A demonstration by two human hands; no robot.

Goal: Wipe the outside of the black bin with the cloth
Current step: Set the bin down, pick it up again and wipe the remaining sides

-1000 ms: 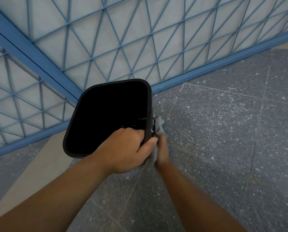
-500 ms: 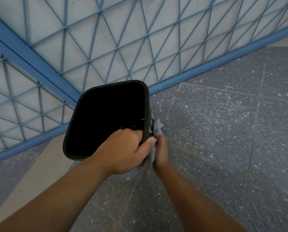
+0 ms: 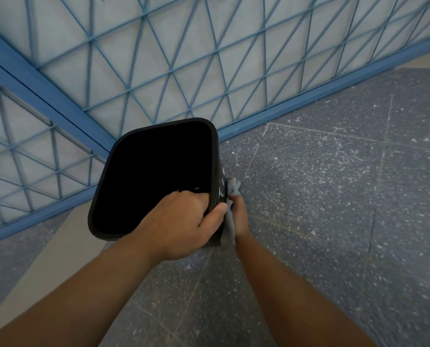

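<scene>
A black bin with a rounded rectangular mouth stands on the floor, seen from above; its inside is dark. My left hand grips the bin's near right rim corner, fingers inside, thumb outside. My right hand presses a grey cloth against the bin's outer right wall, just below the rim. Most of the outer walls are hidden from this angle.
A blue metal lattice fence runs behind and left of the bin, forming a corner. Grey speckled floor tiles stretch to the right and front. A pale concrete strip lies at the left.
My right hand with the cloth has slid slightly up and down along the bin's right side. My left hand keeps its grip on the rim; the view shifted a little.
</scene>
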